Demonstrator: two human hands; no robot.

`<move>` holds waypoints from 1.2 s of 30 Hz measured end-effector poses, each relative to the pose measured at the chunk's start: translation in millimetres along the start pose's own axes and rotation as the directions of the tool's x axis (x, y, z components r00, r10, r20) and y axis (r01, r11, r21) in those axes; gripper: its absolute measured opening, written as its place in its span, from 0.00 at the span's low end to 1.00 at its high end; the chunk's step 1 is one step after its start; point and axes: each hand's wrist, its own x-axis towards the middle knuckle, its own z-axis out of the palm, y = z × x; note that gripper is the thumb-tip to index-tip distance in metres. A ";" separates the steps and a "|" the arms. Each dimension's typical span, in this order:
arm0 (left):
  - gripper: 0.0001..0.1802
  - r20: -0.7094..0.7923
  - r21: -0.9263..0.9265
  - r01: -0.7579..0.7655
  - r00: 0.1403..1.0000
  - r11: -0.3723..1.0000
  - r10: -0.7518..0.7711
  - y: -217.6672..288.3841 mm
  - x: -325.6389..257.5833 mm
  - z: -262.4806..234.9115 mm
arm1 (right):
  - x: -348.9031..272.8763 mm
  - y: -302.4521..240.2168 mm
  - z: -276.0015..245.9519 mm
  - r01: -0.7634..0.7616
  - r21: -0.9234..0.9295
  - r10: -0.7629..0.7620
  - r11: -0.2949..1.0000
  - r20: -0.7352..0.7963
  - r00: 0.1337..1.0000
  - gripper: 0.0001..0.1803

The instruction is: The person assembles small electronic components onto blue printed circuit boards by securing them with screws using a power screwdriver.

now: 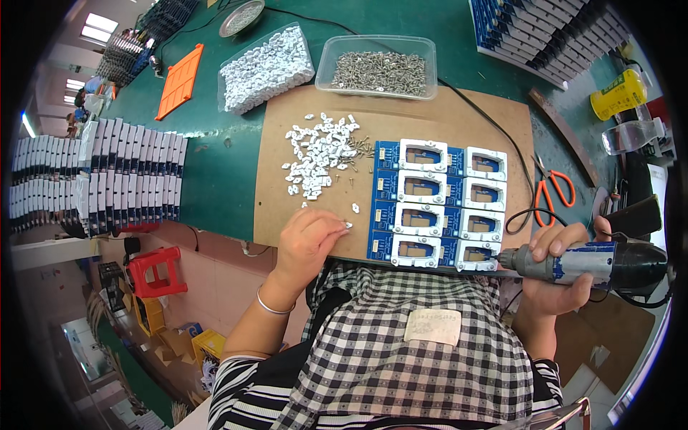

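Note:
My left hand is closed in a pinch on a small white plastic clip at the front of the brown board. My right hand grips an electric screwdriver, its tip pointing left at the nearest right corner of a blue circuit board panel. White rectangular frames sit on that panel in two columns, with screws visible in several of them. Left of the panel lies a loose pile of white clips, with a few screws beside it.
Behind the brown board stand a clear tub of screws and a tray of white clips. Orange-handled scissors lie right, near a black cable. Stacked panels rise at left and far right. An orange plastic piece lies far left.

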 end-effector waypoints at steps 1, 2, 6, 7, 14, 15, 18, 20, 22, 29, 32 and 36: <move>0.09 0.006 0.003 -0.008 1.000 1.000 0.008 0.6 1.1 0.3 | 0.2 -0.8 -0.3 -0.004 -0.003 0.004 1.000 -0.007 1.000 0.43; 0.09 0.013 0.003 -0.017 1.000 1.000 0.017 1.4 2.7 1.0 | 0.4 -0.7 0.7 -0.001 -0.009 0.001 1.000 -0.010 1.000 0.43; 0.08 0.075 0.038 -0.110 0.991 0.993 0.107 3.0 7.9 0.9 | 0.1 -0.8 -2.8 -0.047 0.152 0.047 0.987 0.007 0.999 0.44; 0.08 0.088 0.061 -0.130 0.988 0.990 0.124 3.4 7.6 0.0 | -1.7 -0.5 -3.8 -0.062 0.200 0.061 0.978 0.011 0.998 0.44; 0.10 0.154 0.159 -0.130 0.983 0.979 0.105 7.1 8.9 -4.1 | 17.8 -10.0 -12.5 0.093 0.081 -0.097 0.992 0.048 0.994 0.40; 0.11 0.149 0.122 -0.104 0.985 0.987 0.086 7.5 9.5 -4.1 | 20.3 -16.1 -14.0 0.096 0.121 -0.098 0.988 0.009 0.995 0.41; 0.11 0.061 -0.023 -0.131 0.989 0.991 0.133 25.8 27.1 5.5 | 27.9 -27.3 -19.5 0.110 0.133 -0.107 0.985 -0.029 0.994 0.41; 0.11 0.071 -0.093 -0.218 0.972 0.971 0.225 54.1 50.3 21.1 | 30.8 -28.6 -15.3 0.163 0.056 -0.158 0.985 -0.094 0.983 0.38; 0.11 0.133 -0.229 -0.285 0.938 0.931 0.321 78.3 72.6 42.4 | 32.0 -28.1 -14.1 0.163 0.049 -0.160 0.985 -0.070 0.985 0.39; 0.10 0.210 -0.273 -0.308 0.905 0.911 0.369 89.2 103.7 101.0 | 28.2 -28.3 -12.0 0.141 -0.011 -0.140 0.990 0.069 0.988 0.40; 0.11 0.225 -0.233 -0.356 0.886 0.905 0.406 88.0 104.0 106.7 | 28.9 -24.4 -18.5 0.124 0.006 -0.124 0.992 0.047 0.991 0.40; 0.11 0.205 -0.217 -0.410 0.868 0.886 0.452 91.0 105.1 111.8 | 30.9 -19.9 -19.1 0.080 0.017 -0.081 0.997 0.079 0.994 0.40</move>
